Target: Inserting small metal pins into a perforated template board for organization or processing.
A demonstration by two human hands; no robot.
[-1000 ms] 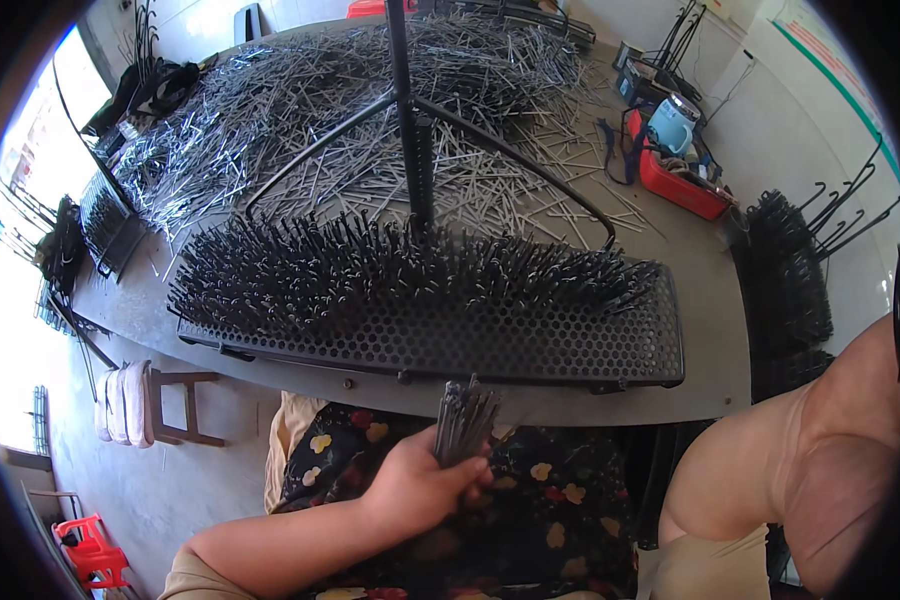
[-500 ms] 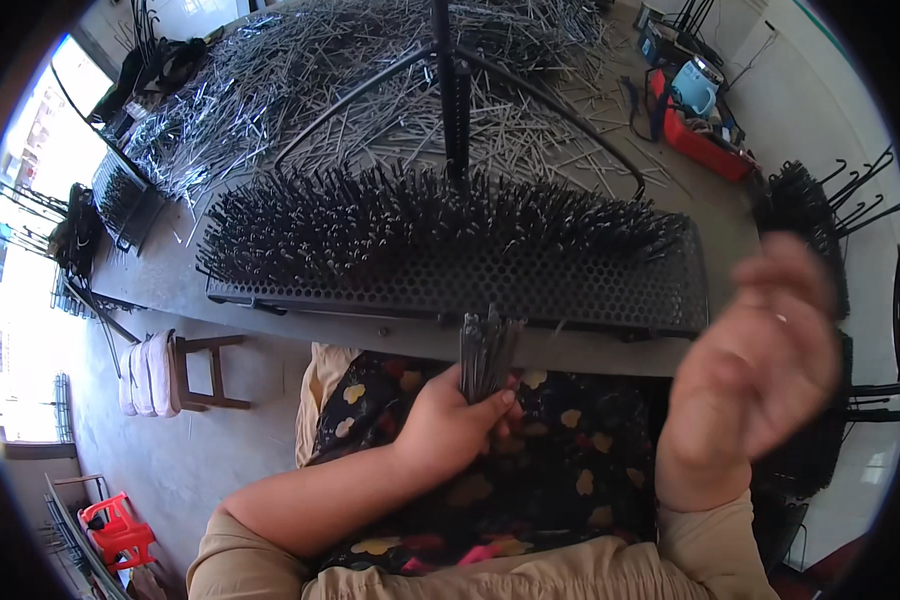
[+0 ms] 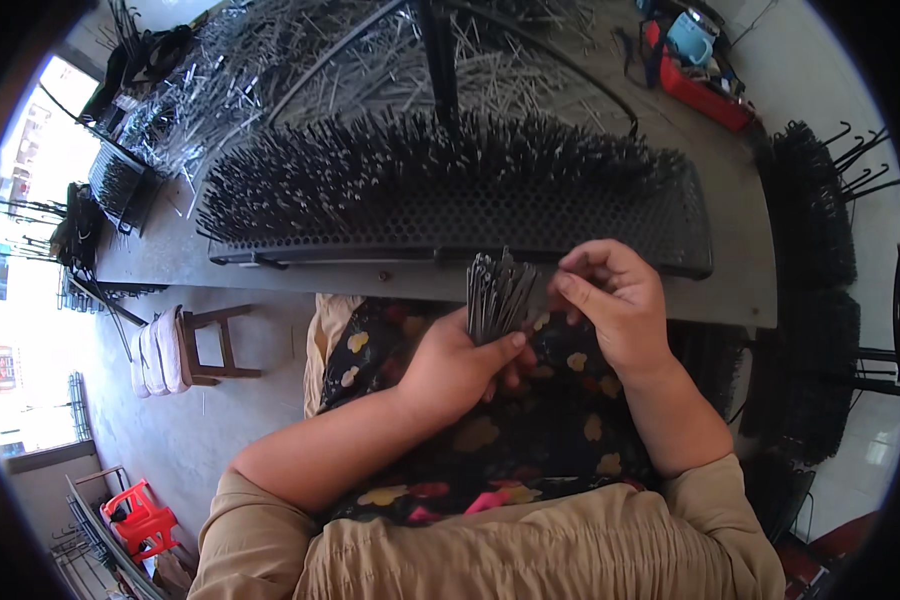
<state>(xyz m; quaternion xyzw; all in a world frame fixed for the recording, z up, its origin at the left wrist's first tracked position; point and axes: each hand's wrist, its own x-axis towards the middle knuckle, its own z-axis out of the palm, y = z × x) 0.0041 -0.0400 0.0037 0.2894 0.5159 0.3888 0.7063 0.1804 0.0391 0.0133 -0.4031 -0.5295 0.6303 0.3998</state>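
My left hand (image 3: 450, 368) is wrapped round an upright bundle of thin grey metal rods (image 3: 498, 298) above my lap, their tops fanning out slightly. Just right of the bundle, my right hand (image 3: 625, 312) has its fingers curled, thumb and forefinger close together. Whatever may lie between those fingertips is too small to make out. In front of both hands stands a long black perforated rack (image 3: 610, 225) on the table. Many dark rods (image 3: 360, 170) stand packed in its holes towards the back, while bare holes show along the front and at the right end.
Loose metal rods (image 3: 240, 70) lie heaped across the table (image 3: 740, 210) behind the rack. A black post (image 3: 437, 70) with slanting braces rises there. At the far right sits a red tray (image 3: 705, 100) with a blue mug (image 3: 690, 38). A wooden stool (image 3: 220, 345) stands on the left.
My right hand has come in from the right, from raised and blurred to beside the bundle, its fingers now curled. My left hand still grips the rods. The view has tilted down.
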